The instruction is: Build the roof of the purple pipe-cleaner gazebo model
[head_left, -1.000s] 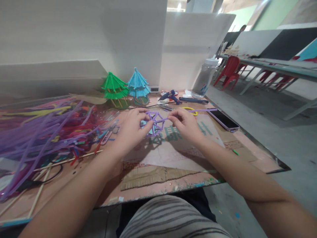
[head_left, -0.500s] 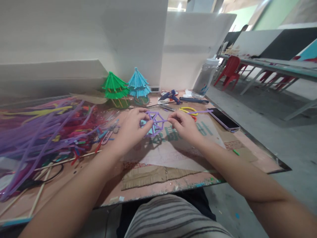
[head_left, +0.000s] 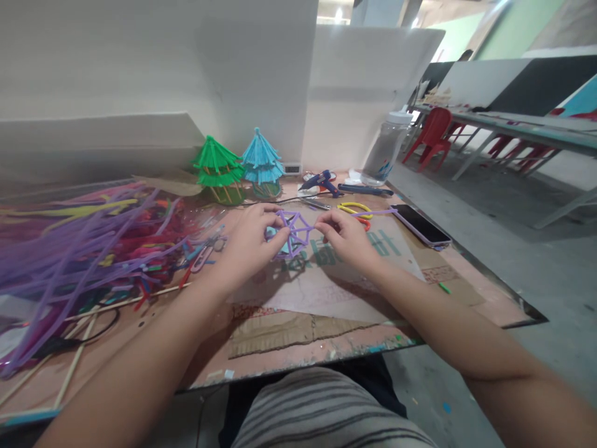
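We pinch the purple frame (head_left: 298,230) w/ L hand (head_left: 256,233), strip (head_left: 375,213) w/ R hand (head_left: 342,231) (prob. mid-join); next move needs even tension.

We count one left hand (head_left: 256,233) and one right hand (head_left: 344,233), two in all, with one purple spoked wheel (head_left: 300,232) and one loose-ended purple strand (head_left: 380,213). We see one green miniature pavilion (head_left: 216,163) and one blue miniature pavilion (head_left: 261,158), making two, with two roof tiers apiece. Among tools we find one glue gun (head_left: 321,180), one pair of scissors (head_left: 357,204) and one dark blue cutter (head_left: 364,189). We also have one water bottle (head_left: 384,149), one smartphone (head_left: 422,225) and one short green snippet (head_left: 444,288). We get at least three wooden sticks (head_left: 76,361) and at least three red chairs (head_left: 431,134); the heaped pipe cleaners (head_left: 88,249) are too tangled for us to number.
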A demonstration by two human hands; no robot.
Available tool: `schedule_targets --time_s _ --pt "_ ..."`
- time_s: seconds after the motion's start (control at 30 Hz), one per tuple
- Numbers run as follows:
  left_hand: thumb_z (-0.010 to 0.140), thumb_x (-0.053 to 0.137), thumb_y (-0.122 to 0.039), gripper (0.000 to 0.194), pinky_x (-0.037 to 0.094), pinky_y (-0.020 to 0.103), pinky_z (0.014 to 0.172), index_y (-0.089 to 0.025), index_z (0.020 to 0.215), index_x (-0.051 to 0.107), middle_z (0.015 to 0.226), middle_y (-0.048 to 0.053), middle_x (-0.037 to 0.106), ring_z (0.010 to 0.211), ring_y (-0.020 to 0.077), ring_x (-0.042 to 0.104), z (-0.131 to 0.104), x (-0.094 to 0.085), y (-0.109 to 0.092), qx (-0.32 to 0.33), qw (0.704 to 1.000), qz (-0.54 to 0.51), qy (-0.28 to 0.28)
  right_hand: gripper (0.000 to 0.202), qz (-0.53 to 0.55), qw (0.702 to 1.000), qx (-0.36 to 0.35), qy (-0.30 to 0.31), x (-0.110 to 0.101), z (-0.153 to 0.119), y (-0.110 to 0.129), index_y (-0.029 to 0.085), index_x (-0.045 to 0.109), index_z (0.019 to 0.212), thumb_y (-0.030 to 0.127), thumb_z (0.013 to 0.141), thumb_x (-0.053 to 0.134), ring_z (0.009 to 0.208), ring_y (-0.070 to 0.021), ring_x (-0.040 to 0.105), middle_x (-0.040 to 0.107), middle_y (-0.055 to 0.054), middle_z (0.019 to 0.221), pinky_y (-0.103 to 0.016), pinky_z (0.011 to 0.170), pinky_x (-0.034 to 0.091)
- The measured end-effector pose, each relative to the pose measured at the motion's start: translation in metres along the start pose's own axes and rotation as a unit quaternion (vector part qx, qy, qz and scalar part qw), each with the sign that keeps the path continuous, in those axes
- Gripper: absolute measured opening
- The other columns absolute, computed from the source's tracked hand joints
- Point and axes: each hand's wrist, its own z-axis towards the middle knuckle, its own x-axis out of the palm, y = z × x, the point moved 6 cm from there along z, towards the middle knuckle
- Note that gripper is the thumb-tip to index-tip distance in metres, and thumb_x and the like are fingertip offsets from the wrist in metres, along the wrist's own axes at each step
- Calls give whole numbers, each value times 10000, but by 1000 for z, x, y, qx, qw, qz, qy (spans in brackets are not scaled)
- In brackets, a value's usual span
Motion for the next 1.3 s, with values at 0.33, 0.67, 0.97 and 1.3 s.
schedule_targets --time_s 0.33,0.67,0.97,1.3 --pt "938 577 -354 215 445 493 1097 -199 827 677 1204 109 679 1240 290 602 -1 2 7 -10 1000 -14 -4 126 15 999 34 7 6 3 -2 206 642 844 302 921 619 708 -170 599 629 -14 790 -324 681 474" --pt "948 518 -440 330 440 490 1102 -210 830 722 1208 88 698 1222 291 616 5 -3 24 -65 997 -31 -4 263 35 995 -77 -59 -7 -14 9 247 594 1237 280 977 572 776 -142 595 580 -113 1386 -334 723 560" --pt "913 565 -448 301 518 441 1041 -202 821 712 1178 89 731 1119 262 679 7 3 34 -95 987 -128 18 283 -49 995 -35 77 25 -16 -18 183 687 1139 358 920 655 791 -215 662 743 -112 1041 -376 771 542" --pt "952 580 -346 217 439 487 1152 -183 1019 707 1314 135 665 1292 260 611 5 -1 22 -23 994 -106 -25 273 -33 996 -29 83 21 -19 -10 220 759 1088 260 989 508 868 -208 701 778 -57 969 -337 833 539"
